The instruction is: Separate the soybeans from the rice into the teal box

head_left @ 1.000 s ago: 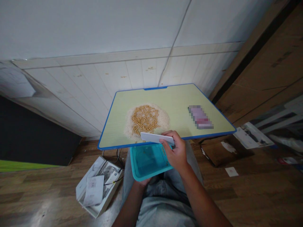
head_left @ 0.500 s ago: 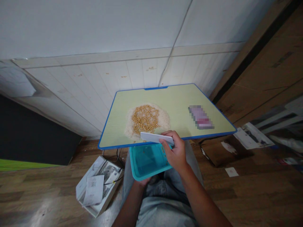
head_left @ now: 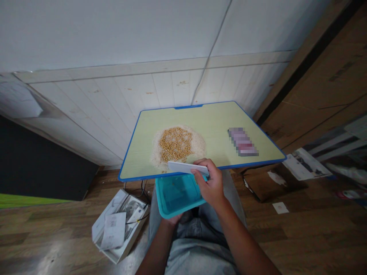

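Note:
A pale green tabletop with a blue rim [head_left: 218, 118] carries a flat pile of white rice with yellow beans [head_left: 176, 145] heaped in its middle. My right hand [head_left: 210, 183] is closed on a white flat scraper [head_left: 186, 167], held at the table's near edge just in front of the pile. Below that edge my left hand [head_left: 174, 219] holds a teal rectangular tray [head_left: 177, 194] from underneath; only a few of its fingers show. A few grains lie in the tray.
A blurred pink and white object [head_left: 243, 142] lies on the right of the table. An open white box with papers [head_left: 119, 225] sits on the wooden floor at left. Cardboard panels [head_left: 329, 76] lean at right, with papers [head_left: 306, 164] on the floor.
The scraper and my right hand have shifted slightly left along the table's near edge. The teal tray has moved a little left with them.

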`<state>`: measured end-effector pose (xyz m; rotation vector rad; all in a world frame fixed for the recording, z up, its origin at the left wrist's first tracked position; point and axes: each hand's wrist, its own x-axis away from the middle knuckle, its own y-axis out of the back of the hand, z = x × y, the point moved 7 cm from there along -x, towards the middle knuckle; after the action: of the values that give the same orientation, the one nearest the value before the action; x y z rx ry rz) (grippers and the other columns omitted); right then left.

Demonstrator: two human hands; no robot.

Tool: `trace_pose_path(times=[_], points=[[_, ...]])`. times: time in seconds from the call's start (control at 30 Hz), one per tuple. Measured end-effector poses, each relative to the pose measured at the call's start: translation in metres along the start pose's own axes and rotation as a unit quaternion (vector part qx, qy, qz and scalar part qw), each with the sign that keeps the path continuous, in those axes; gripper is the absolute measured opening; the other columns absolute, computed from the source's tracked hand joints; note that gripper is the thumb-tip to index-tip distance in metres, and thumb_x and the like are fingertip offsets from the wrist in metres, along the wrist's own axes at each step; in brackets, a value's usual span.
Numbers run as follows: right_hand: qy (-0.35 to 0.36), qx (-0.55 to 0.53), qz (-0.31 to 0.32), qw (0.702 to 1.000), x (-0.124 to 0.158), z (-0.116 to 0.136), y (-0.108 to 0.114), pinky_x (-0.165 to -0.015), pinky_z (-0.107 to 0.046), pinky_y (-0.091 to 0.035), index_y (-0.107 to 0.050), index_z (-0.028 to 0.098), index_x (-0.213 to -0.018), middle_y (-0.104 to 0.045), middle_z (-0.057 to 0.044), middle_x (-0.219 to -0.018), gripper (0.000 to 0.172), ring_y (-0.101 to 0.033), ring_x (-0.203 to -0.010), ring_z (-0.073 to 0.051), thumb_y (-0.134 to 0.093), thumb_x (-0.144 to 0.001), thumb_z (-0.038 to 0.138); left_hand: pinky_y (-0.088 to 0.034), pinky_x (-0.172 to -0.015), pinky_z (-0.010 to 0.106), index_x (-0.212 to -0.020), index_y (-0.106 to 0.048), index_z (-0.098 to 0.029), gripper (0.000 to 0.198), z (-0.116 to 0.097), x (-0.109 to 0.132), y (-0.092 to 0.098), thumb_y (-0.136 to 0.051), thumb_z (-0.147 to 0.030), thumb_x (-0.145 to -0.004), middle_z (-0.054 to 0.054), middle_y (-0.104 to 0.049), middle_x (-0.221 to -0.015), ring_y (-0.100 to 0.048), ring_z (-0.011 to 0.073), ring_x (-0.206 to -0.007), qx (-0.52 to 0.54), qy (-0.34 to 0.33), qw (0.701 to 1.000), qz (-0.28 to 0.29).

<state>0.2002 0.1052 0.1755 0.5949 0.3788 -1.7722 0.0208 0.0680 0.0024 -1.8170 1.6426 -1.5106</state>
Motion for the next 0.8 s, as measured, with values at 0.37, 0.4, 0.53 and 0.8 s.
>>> trace_pose_path(times=[0.37,0.4,0.53,0.8], points=[[0.022,-0.016,0.025,0.999,0.002,0.002,-0.026,-0.085,-0.035,-0.068,-0.079,0.029,-0.108,-0.089,-0.004,-0.099,0.009,-0.085,-0.089,-0.026,-0.082,-0.116,0.031,-0.055,-0.153,0.061,-0.143,-0.097,-0.036,0.050,-0.010,-0.004,0.020,-0.056,-0.059,-0.127,0.002,-0.092,-0.170,-0.061,0.0357,-0.189,0.057,-0.007,0.996,-0.061],[0.019,-0.020,0.027,0.999,0.002,0.001,-0.029,-0.086,-0.036,-0.069,-0.079,0.030,-0.108,-0.089,-0.004,-0.100,0.009,-0.085,-0.090,-0.026,-0.082,-0.116,0.032,-0.055,-0.153,0.063,-0.143,-0.097,-0.037,0.052,-0.010,-0.005,0.022,-0.053,-0.060,-0.127,0.002,-0.092,-0.171,-0.061,0.0357,-0.189,0.062,-0.010,0.995,-0.078],[0.012,-0.029,0.040,0.999,0.002,-0.003,-0.039,-0.089,-0.038,-0.070,-0.079,0.030,-0.109,-0.088,-0.005,-0.101,0.010,-0.084,-0.092,-0.027,-0.082,-0.117,0.035,-0.053,-0.154,0.067,-0.152,-0.093,-0.035,0.052,-0.010,-0.007,0.023,-0.052,-0.055,-0.128,0.004,-0.091,-0.172,-0.064,0.0371,-0.186,0.094,-0.011,0.991,-0.090],[0.036,-0.024,0.014,0.999,0.007,0.004,-0.035,-0.083,-0.035,-0.067,-0.079,0.030,-0.107,-0.087,-0.003,-0.099,0.014,-0.083,-0.087,-0.025,-0.082,-0.119,0.036,-0.055,-0.153,0.064,-0.149,-0.095,-0.038,0.050,-0.007,-0.013,0.030,-0.054,-0.055,-0.127,0.004,-0.092,-0.170,-0.061,0.0351,-0.189,0.105,0.001,0.991,-0.078]])
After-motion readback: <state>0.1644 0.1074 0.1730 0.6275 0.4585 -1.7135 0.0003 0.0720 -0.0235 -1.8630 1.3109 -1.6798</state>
